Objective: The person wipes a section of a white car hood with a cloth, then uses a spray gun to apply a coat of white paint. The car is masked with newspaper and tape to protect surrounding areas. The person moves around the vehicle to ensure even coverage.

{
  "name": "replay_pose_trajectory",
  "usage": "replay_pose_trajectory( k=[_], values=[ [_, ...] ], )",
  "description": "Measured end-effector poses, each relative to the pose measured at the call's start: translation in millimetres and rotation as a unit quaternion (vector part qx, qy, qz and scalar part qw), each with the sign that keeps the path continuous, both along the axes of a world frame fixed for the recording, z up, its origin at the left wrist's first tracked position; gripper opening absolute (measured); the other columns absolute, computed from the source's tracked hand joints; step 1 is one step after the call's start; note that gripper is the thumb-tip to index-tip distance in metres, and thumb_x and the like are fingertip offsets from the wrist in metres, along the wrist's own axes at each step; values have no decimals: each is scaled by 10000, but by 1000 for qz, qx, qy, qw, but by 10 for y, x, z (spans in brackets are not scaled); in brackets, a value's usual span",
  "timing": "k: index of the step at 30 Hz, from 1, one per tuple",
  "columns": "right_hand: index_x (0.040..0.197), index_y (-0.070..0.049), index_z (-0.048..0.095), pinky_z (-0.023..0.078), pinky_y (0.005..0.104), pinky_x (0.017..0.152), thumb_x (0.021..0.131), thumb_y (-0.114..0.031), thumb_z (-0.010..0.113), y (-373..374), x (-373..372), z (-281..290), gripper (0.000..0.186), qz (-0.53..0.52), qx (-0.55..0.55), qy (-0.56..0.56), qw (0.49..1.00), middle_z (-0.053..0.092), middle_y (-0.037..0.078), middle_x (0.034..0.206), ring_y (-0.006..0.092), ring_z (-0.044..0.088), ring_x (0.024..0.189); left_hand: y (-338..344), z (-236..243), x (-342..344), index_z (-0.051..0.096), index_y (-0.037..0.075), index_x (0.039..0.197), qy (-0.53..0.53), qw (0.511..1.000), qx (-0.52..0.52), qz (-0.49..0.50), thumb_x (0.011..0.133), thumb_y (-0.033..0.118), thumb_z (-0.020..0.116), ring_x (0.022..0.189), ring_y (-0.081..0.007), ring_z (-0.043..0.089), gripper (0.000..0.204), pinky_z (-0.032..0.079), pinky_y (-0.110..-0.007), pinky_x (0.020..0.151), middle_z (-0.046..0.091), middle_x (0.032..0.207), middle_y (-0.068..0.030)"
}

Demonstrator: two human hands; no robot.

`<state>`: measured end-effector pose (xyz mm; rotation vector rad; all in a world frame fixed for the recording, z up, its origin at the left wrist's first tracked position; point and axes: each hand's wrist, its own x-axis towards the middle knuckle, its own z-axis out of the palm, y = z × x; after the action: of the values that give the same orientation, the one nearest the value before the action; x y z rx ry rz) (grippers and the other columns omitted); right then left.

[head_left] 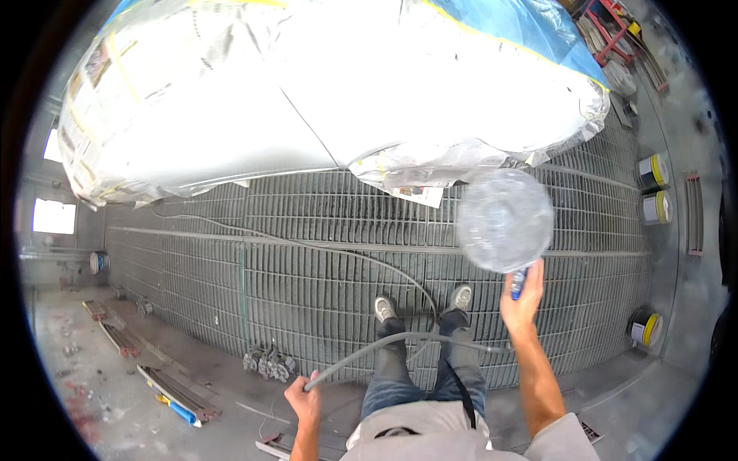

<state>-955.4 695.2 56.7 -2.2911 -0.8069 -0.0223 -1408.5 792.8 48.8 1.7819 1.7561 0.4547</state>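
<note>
My right hand (524, 303) is closed round the blue handle (520, 283) of a tool with a wide, round, see-through head (505, 219). I cannot make out its exact kind. It is held up in front of a large white vehicle body panel (261, 123), and whether they touch does not show. In my left hand (304, 396), low at the front, is a grey hose (369, 347). From there it arches across my legs to an end with a fitting near my right forearm. Newspaper and clear masking film (430, 163) wrap the panel's lower edge.
Under my feet lies a metal floor grating (307, 276), crossed by a thin hose (338, 250). Blue sheeting (523, 31) covers the vehicle's far right. Several buckets (656, 207) line the right wall. Sanding-block-like strips (181, 392) and a blue-handled tool (178, 411) lie at left.
</note>
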Motion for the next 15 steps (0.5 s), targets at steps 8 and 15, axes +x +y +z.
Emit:
replay_pose_trajectory(
  k=[8, 15],
  values=[
    [1504, -55, 321, 558, 410, 645, 750, -32, 700, 1305, -290, -892, 843, 235, 99, 44, 966, 602, 160, 953, 332, 653, 814, 18, -483, -115, 463, -9, 602, -32, 995, -37, 89, 862, 55, 709, 575, -44, 322, 364, 264, -270, 477, 370, 551, 42],
    [1491, -39, 349, 536, 397, 589, 688, 22, 705, 1628, -211, -1131, 880, 310, 49, 68, 947, 569, 122, 949, 290, 626, 841, -55, -493, 24, 374, 20, 612, 73, 994, -18, 74, 814, -6, 656, 572, -62, 299, 348, 236, -299, 484, 322, 561, 25]
  ],
)
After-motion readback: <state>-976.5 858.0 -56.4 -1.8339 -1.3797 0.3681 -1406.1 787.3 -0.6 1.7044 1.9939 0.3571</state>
